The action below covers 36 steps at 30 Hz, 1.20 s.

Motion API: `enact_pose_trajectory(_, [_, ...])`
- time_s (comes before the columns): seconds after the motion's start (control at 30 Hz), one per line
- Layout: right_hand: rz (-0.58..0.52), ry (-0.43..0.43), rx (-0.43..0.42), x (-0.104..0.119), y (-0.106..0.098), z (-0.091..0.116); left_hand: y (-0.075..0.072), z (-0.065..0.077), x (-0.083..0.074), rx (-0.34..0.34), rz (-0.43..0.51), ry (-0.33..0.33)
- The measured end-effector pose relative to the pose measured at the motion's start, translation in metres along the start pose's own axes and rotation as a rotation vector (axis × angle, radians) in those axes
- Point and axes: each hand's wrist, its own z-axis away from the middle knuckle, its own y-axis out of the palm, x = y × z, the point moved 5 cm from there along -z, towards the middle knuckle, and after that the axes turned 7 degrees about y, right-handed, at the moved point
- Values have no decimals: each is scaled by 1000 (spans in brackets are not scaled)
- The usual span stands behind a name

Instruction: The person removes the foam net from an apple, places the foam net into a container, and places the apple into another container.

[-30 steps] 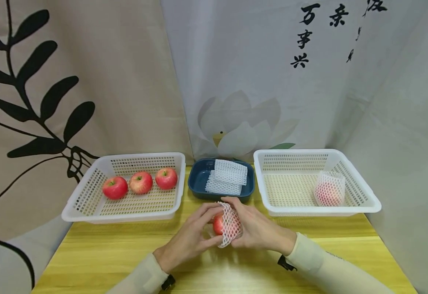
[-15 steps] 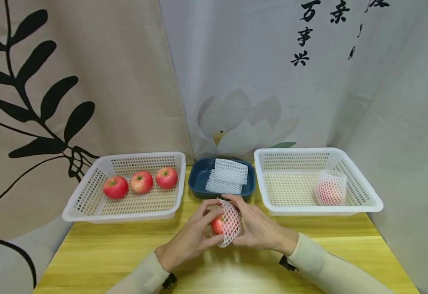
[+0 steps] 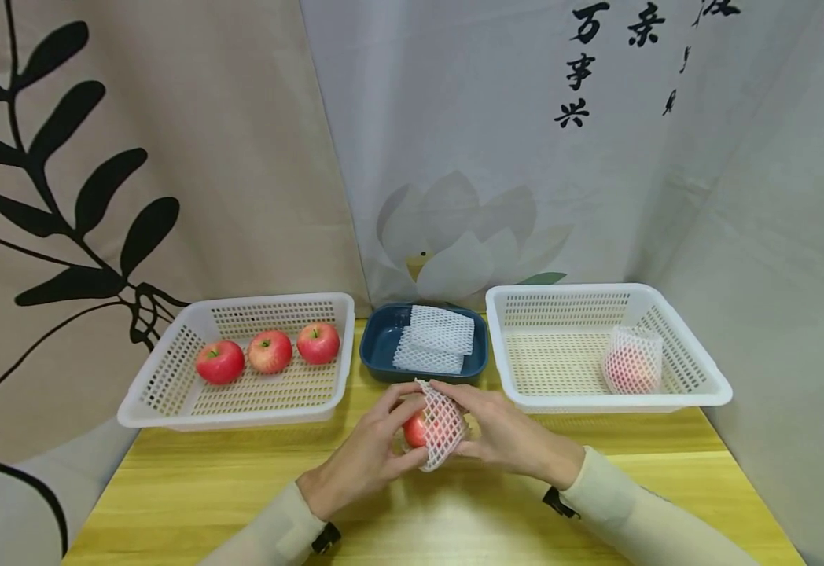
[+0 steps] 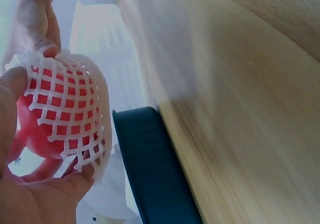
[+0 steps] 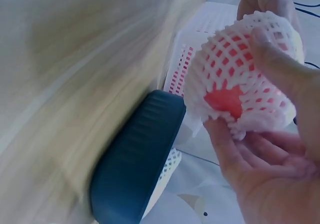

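Note:
A red apple (image 3: 415,429) is partly covered by a white foam net sleeve (image 3: 443,428), held up over the front middle of the table. My left hand (image 3: 377,444) grips the apple and the edge of the net from the left, with thumb and fingers curled round it. From the other side my right hand (image 3: 514,436) holds the netted part, its thumb (image 5: 272,58) pressed on the mesh in the right wrist view. There the sleeve's gathered end shows a gap with bare apple behind it. The apple's left side is uncovered in the left wrist view.
A white basket (image 3: 235,420) at left holds three apples (image 3: 270,351). Behind the hands, a dark blue tray (image 3: 378,363) bears flat foam nets (image 3: 443,330). Another white basket (image 3: 617,404) at right contains one netted apple (image 3: 631,363). A curtain hangs behind the table.
The right hand has shifted slightly right, its thumb and fingers sliding outward along the net. The left hand keeps its grip on the apple, and the baskets stay as they were.

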Motion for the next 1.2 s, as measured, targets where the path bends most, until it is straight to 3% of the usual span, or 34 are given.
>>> enact_pose_trajectory(0.17, [36, -30, -57, -4, -6, 3, -2, 1, 0, -11, 26, -17])
enact_pose_trajectory(0.5, [-21, -78, -212, -10, -15, 5, -8, 8, 5, -59, 67, -75])
enact_pose_trajectory(0.8, [42, -5, -216, -17, -18, 10, -15, 10, 8, -107, 125, -112])
enact_pose_trajectory(0.93, [76, -30, -230, -16, -18, 10, -16, 10, 9, -109, 150, -122])
enact_pose_trajectory(1.2, [56, -136, -130, -4, -11, 5, -12, 8, 7, -138, 133, -60])
